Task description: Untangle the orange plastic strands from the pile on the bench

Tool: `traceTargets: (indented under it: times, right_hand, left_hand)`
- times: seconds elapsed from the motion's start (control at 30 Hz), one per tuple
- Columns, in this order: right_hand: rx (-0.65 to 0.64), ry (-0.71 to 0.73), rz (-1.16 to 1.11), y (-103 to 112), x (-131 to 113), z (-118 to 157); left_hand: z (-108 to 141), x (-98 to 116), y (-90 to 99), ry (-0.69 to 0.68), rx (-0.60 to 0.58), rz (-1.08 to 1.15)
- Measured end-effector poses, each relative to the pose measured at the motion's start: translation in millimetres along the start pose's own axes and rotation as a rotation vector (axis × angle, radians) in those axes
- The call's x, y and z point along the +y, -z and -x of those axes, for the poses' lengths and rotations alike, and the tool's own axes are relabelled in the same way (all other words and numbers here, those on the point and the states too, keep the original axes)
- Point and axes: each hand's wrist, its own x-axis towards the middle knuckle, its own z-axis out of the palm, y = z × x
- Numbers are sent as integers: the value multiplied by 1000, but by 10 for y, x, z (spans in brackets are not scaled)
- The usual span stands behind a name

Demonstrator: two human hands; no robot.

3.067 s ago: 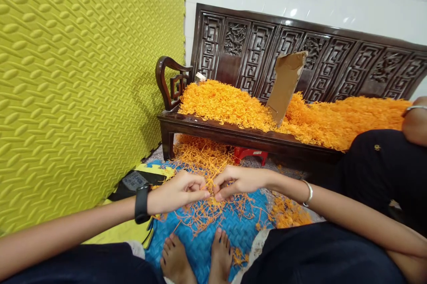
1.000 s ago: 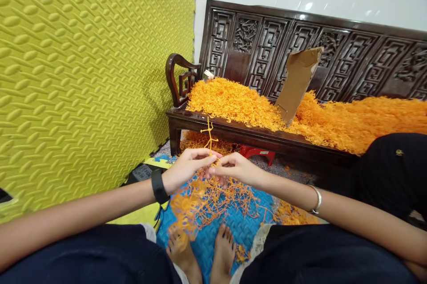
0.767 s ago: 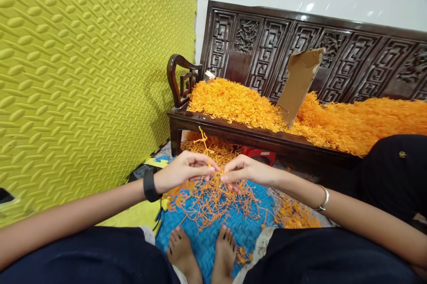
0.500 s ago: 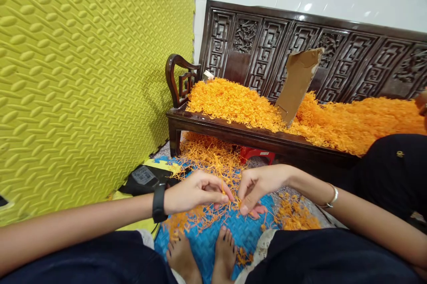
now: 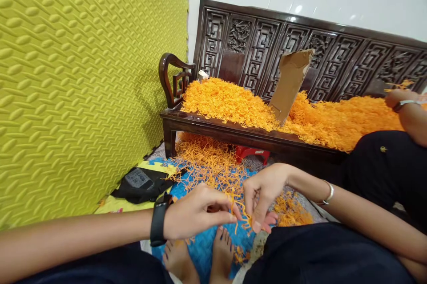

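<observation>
Between thumb and fingers, my left hand (image 5: 202, 213) pinches a thin orange strand piece (image 5: 233, 204), above the blue mat (image 5: 200, 248). Just to its right, my right hand (image 5: 263, 195) has its thumb and index finger closed on another bit of orange strands (image 5: 247, 221). The two hands are close together, with strands spanning the small gap. Loose orange strands (image 5: 213, 164) lie on the floor behind them.
A dark carved wooden bench (image 5: 216, 124) bears orange heaps (image 5: 227, 101) split by an upright cardboard piece (image 5: 288, 81). Under it is a red stool (image 5: 252, 152). Yellow foam matting (image 5: 83, 75) stands left; a black bag (image 5: 138, 184) lies below. Another person's hand (image 5: 398, 97) holds orange strands at right.
My hands sit slightly lower in view, and the orange strands between them show more clearly. The other person's hand has come into view at right, with orange strands. The view has shifted a little.
</observation>
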Motion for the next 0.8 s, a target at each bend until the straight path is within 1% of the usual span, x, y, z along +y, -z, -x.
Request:
traceTargets:
  times: [0.07,0.1,0.13,0.17,0.2,0.23,0.3,0.33,0.37,0.4,0.43,0.47,0.5,0.57,0.6,0.63,0.67,0.73,0.8]
  right_hand:
    - [-49,-101,54,21,129,20]
    - [-63,-165,85,31,226,20]
    - [-51,-208,106,41,336,9]
    - [1,-219,112,51,451,-15]
    - [87,-192,104,66,559,-48]
    - [178,-140,97,91,649,-87]
    - [329,-24,133,195,736,-145]
    - [409,31,180,286,719,-141]
    - [531,90,221,408,660,-102]
    - [707,156,245,559,565,-22]
    - [915,223,247,734,442,98]
    - [1164,293,219,923,306,247]
    - [1349,343,182,1112,175,412]
    - [1524,392,97,1432,-11,698]
    - [1557,403,38,1536,-45,779]
    - [1563,405,-14,1592,-36,800]
    - [1545,398,-60,1596,8,757]
    - [1434,359,-114,1464,166,517]
    - [1288,306,-151,1207,338,182]
  left_hand:
    - [26,-1,92,17,68,11]
    - [49,-1,160,29,138,16]
    - [75,-1,234,41,223,21]
    - [101,-2,307,49,311,27]
    - [123,-5,371,52,376,36]
    - [138,-10,419,55,414,42]
    - [136,-30,458,65,417,50]
    - [119,-44,453,72,401,58]
    - [92,-59,438,78,388,76]
    - [60,-74,418,83,380,107]
    - [25,-89,400,90,380,151]
    - [-7,-101,387,102,388,202]
    - [-35,-111,380,117,399,255]
    - [-68,-123,388,141,434,342]
    - [-74,-125,399,139,454,366]
    - [-73,-125,413,121,479,375]
    - [-68,-123,427,94,503,369]
    - [-57,-117,451,45,545,334]
    - [-58,-109,459,22,556,308]
